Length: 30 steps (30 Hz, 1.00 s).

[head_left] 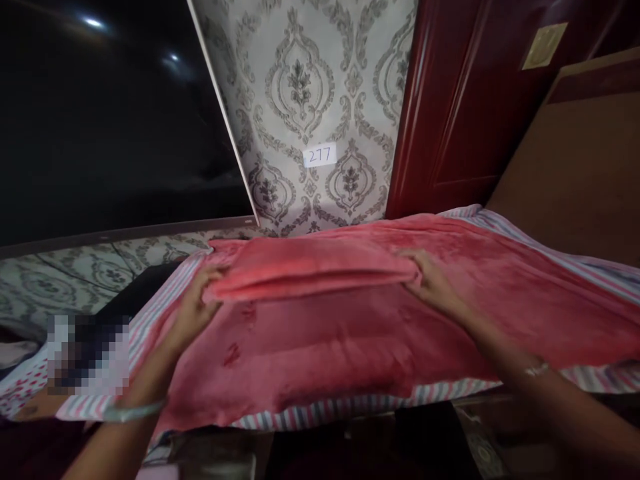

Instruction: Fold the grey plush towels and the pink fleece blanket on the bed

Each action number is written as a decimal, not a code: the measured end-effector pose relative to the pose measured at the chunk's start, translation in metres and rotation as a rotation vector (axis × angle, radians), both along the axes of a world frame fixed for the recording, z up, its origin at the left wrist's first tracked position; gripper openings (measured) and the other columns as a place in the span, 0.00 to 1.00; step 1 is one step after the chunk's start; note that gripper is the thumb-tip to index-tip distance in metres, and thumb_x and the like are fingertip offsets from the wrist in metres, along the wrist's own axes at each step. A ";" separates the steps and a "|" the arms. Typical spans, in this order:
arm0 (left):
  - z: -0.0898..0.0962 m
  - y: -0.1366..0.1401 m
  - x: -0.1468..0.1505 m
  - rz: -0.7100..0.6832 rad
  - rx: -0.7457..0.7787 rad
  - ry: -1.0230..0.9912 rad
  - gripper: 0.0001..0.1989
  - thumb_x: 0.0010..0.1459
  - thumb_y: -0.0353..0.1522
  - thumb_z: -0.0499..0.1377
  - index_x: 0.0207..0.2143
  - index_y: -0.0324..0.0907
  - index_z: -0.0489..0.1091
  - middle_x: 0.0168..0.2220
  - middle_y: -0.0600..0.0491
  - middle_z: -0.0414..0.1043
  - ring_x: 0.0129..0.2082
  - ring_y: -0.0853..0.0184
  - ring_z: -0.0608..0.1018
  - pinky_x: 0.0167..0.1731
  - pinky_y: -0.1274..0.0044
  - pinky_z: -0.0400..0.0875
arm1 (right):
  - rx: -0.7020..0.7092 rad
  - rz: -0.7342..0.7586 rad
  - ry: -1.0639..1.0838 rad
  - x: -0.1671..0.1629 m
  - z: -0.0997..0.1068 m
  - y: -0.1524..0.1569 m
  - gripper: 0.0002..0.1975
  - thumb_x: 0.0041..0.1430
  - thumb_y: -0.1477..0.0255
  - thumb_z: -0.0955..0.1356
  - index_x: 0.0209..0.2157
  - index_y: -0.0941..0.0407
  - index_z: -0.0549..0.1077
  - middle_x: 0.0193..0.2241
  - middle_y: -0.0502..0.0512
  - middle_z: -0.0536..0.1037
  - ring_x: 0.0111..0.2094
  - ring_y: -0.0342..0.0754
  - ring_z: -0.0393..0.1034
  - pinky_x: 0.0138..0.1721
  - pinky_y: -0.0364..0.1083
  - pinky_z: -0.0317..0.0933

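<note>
A folded coral-pink plush cloth (315,267) is stretched between my two hands, its open fold facing me. My left hand (200,293) pinches its left end, and my right hand (427,280) grips the right end with the thumb underneath. Below it spreads a red plush cover (330,360), with a few dark red marks near its left side. Under that cover, a striped pink, grey and white cloth (320,411) shows along the edges. Whether the folded cloth touches the cover at the back cannot be made out.
A large dark television (115,127) stands at the back left, before patterned wallpaper (300,80) bearing a label (320,155) reading 277. Dark red door panelling (450,100) and a brown cardboard box (580,167) stand at right. A pixelated patch and polka-dotted fabric (25,383) lie at left.
</note>
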<state>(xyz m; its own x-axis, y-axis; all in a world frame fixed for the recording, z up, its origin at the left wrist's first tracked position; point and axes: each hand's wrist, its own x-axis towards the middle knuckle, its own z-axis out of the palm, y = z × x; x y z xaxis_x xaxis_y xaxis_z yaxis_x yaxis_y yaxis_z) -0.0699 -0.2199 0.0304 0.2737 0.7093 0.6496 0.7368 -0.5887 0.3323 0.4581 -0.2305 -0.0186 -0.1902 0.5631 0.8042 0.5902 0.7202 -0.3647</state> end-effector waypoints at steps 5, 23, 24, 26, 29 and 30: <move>-0.101 -0.055 -0.007 -0.067 -0.187 0.040 0.11 0.56 0.31 0.52 0.41 0.44 0.70 0.54 0.43 0.76 0.54 0.58 0.79 0.54 0.65 0.75 | -0.105 0.023 -0.129 -0.009 -0.096 -0.051 0.18 0.55 0.79 0.63 0.47 0.52 0.70 0.45 0.59 0.77 0.49 0.55 0.72 0.51 0.57 0.69; -0.049 -0.022 0.055 0.218 -0.170 -0.016 0.31 0.62 0.49 0.50 0.58 0.39 0.70 0.62 0.39 0.72 0.64 0.53 0.72 0.65 0.59 0.63 | -0.244 -0.176 -0.021 -0.055 -0.035 -0.044 0.22 0.71 0.58 0.61 0.56 0.53 0.75 0.52 0.62 0.79 0.54 0.56 0.72 0.58 0.59 0.65; -0.042 -0.014 0.067 0.205 -0.168 0.070 0.32 0.64 0.48 0.50 0.60 0.37 0.69 0.64 0.38 0.69 0.66 0.53 0.69 0.67 0.58 0.61 | -0.256 -0.174 -0.076 -0.066 -0.026 -0.036 0.23 0.71 0.58 0.60 0.59 0.54 0.73 0.54 0.62 0.78 0.56 0.57 0.71 0.60 0.60 0.64; -0.029 0.001 0.092 0.211 -0.194 0.231 0.34 0.65 0.47 0.50 0.65 0.35 0.64 0.68 0.36 0.62 0.70 0.51 0.64 0.68 0.57 0.57 | -0.299 -0.177 -0.197 -0.090 -0.010 -0.020 0.28 0.71 0.58 0.60 0.65 0.57 0.67 0.61 0.65 0.73 0.61 0.58 0.67 0.63 0.61 0.59; -0.023 0.018 0.126 0.275 -0.256 0.418 0.35 0.67 0.46 0.50 0.70 0.38 0.58 0.73 0.38 0.51 0.74 0.49 0.53 0.70 0.52 0.49 | -0.373 -0.200 -0.393 -0.123 0.005 0.001 0.34 0.71 0.57 0.61 0.71 0.57 0.59 0.69 0.66 0.61 0.69 0.60 0.55 0.68 0.62 0.51; -0.025 0.021 0.134 0.305 -0.290 0.464 0.35 0.68 0.47 0.50 0.71 0.40 0.57 0.74 0.39 0.49 0.74 0.48 0.50 0.70 0.50 0.47 | -0.404 -0.216 -0.453 -0.130 0.005 0.006 0.34 0.71 0.56 0.61 0.72 0.55 0.58 0.71 0.64 0.57 0.71 0.61 0.51 0.69 0.64 0.47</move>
<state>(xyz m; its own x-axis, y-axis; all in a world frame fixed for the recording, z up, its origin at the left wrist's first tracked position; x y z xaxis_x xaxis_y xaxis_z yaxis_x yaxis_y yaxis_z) 0.0640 -0.1988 0.0051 0.2389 0.9295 0.2809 0.9633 -0.2633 0.0518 0.3281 -0.2244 -0.0132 -0.3099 0.8683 0.3874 0.8654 0.4263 -0.2632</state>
